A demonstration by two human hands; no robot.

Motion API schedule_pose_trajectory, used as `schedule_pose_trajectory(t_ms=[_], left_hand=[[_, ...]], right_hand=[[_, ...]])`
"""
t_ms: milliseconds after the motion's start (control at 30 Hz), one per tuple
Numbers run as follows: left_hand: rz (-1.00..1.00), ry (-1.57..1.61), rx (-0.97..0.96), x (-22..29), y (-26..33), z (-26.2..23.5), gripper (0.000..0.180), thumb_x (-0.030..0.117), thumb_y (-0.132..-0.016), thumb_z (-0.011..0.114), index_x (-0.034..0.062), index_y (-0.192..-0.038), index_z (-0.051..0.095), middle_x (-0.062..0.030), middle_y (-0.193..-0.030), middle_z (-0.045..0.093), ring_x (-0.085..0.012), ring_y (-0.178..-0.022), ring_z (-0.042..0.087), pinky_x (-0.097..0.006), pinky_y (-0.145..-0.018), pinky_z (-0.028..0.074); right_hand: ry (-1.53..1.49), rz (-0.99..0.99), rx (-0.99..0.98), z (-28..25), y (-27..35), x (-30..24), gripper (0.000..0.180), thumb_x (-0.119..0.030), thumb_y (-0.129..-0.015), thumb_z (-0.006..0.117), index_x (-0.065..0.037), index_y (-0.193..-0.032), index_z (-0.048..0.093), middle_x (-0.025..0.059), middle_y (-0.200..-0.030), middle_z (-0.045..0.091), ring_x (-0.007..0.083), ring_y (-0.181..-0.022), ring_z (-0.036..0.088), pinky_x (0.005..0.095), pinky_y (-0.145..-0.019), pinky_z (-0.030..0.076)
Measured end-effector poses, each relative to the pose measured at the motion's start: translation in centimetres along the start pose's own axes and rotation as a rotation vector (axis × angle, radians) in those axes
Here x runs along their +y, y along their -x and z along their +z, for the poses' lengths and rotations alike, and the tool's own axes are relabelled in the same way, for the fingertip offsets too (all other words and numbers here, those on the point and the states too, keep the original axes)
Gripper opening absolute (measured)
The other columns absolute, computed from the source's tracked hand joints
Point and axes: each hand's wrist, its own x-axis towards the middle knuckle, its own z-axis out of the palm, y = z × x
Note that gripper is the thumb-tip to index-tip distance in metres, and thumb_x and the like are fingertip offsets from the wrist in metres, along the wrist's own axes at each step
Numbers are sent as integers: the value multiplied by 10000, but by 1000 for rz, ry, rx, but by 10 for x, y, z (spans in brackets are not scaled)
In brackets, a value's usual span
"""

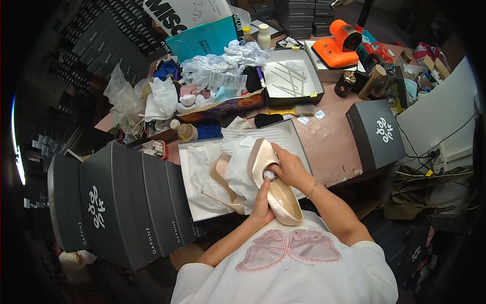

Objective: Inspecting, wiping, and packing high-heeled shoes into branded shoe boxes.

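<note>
Gripping the cream pump (286,203) at the near side of the open shoebox (202,209), left hand (260,205) and right hand (292,169) on opposite sides, the person (304,283) should probably brace it firmly and work the white wad (269,175) inside gently.

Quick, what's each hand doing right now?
Left hand: closed, holding the beige shoe, one digit by the white wad in its opening.
Right hand: closed, holding the same shoe near the toe.
</note>
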Motion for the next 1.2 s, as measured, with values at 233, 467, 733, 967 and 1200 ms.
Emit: schedule_pose_trajectory(t_ms=[233,467,733,967,1200], left_hand=[[-22,32,-9,1,7,8,637,591,-943,410,56,-1284,458,-126,-1129,593,-233,-1036,611,-392,-897,520],[105,0,-113,16,8,3,684,623,-930,398,53,-1305,433,-127,-1142,580,-226,-1005,616,-383,-847,537],[405,-352,-143,31,-8,22,478,309,-991,510,49,-1370,376,-68,-1231,510,-128,-1138,502,-312,-899,476],[832,-1450,547,101,26,-84,430,93,-901,568,-38,-1298,470,-212,-1132,592,-318,-1051,594,-367,-924,469],[265,-2229,353,69,45,-73,599,212,-829,678,30,-1346,436,-193,-987,613,-348,-985,581,-579,-1061,247]], right_hand=[[-230,-13,-4,-21,-2,-11,808,-176,-714,740,-22,-1405,351,258,-1088,615,404,-987,607,420,-849,493],[-485,104,-36,-31,1,-35,838,-229,-721,768,-76,-1427,343,236,-1270,480,363,-1146,531,391,-931,447],[-156,20,-69,-45,66,-45,866,-281,-675,812,-37,-1402,411,269,-1496,234,419,-1321,384,422,-1041,379],[260,169,-292,-57,59,0,517,-287,-711,725,2,-1120,597,289,-1335,461,401,-985,614,439,-849,500],[54,209,-436,-29,14,21,396,-280,-894,560,1,-1174,560,268,-1220,561,366,-913,643,419,-785,525]])
